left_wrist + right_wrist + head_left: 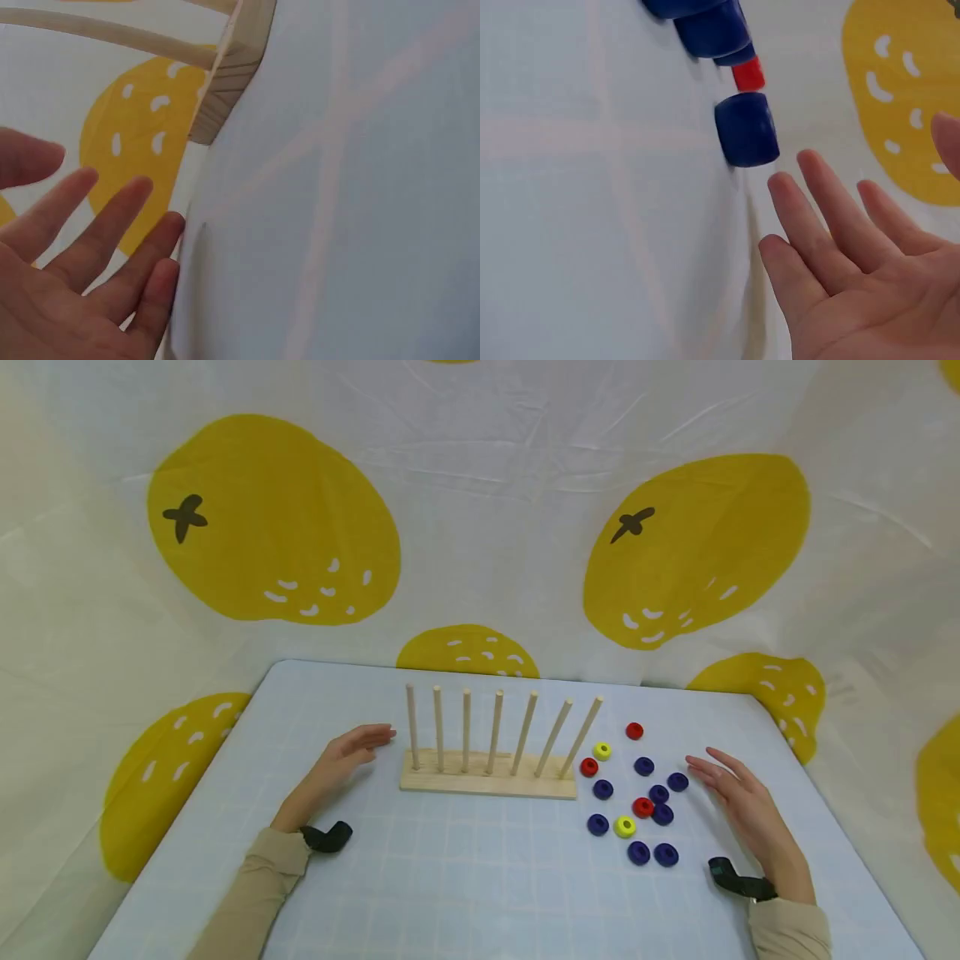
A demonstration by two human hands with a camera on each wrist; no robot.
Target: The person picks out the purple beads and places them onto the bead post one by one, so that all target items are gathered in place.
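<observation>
A wooden peg rack [487, 783] with several upright dowels stands in the middle of the table, its pegs bare. Just left of it my left hand [348, 758] is held with fingers extended, holding nothing; the left wrist view shows the rack's end [232, 75] beyond the fingertips. To the right of the rack lie several rings: dark blue ones [597, 825], red ones [634, 732] and yellow ones [625, 827]. My right hand [742, 802] is at their right side, fingers spread and nothing held. A blue ring [747, 130] sits close to its fingertips in the right wrist view.
The table [450, 885] has a pale checked cover. Behind and at both sides hangs a white cloth [487, 543] printed with yellow fruit. Black straps [327, 837] go round both wrists.
</observation>
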